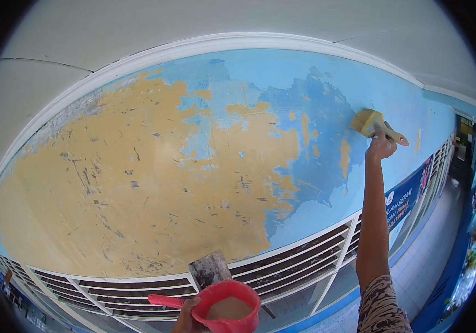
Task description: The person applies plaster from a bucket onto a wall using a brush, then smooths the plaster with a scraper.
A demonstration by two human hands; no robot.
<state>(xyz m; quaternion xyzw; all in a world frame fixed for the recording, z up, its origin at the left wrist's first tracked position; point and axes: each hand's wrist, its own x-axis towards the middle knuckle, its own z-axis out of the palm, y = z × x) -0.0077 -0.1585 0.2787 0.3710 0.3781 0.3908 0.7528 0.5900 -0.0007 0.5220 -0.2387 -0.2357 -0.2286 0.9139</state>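
My right hand (381, 146) is raised at the upper right, its fingers closed round the handle of a wide paintbrush (367, 122). The bristles meet the wall (193, 166), where blue paint is patchy and large areas are bare tan. Low in the view, my left hand (187, 319) grips a red plastic dipper (254, 311) whose handle points left. Inside the dipper lies a beige liquid (229, 309). A flat, stained scraper blade (210, 268) sticks up just behind the dipper's rim; how it is held is hidden.
White louvred slats (299, 266) run below the wall. A white moulding (249, 40) and grey ceiling (238, 16) border its top. To the right hang a blue banner with lettering (402, 202) and, beyond it, a tiled walkway (432, 238) with plants (475, 250).
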